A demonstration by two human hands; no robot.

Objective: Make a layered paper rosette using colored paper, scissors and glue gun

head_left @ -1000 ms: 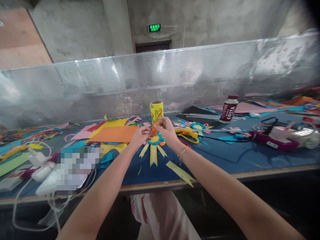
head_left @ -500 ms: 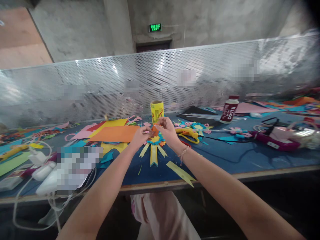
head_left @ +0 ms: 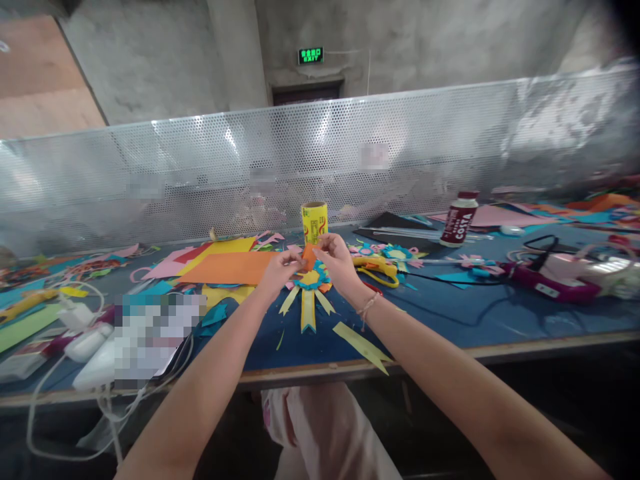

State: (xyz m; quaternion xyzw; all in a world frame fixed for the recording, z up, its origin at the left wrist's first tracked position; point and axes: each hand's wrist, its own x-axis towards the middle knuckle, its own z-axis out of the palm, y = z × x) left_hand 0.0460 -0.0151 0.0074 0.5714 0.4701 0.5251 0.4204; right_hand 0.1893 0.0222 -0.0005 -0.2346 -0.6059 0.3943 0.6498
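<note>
Between my two hands is a small piece of orange paper (head_left: 309, 257). My left hand (head_left: 283, 270) pinches its left side, and my right hand (head_left: 334, 259) grips it from the right with the fingers closed. Just below the hands lies a paper rosette (head_left: 311, 280) in yellow and blue, with a yellow and blue tail strip (head_left: 308, 311) pointing toward me. A yellow paper strip (head_left: 361, 347) rests near the table's front edge. Right of my right hand are yellow-handled scissors (head_left: 379, 272).
A yellow cylinder (head_left: 315, 223) stands behind my hands. Orange paper (head_left: 227, 267) lies left. At right are a dark red bottle (head_left: 459, 220) and a purple glue gun (head_left: 550, 281). White chargers and cables (head_left: 87, 343) sit front left. A perforated metal panel (head_left: 215, 177) closes the back.
My fingers have shifted slightly around the orange paper, and more of it shows between them. The things on the table stay where they were.
</note>
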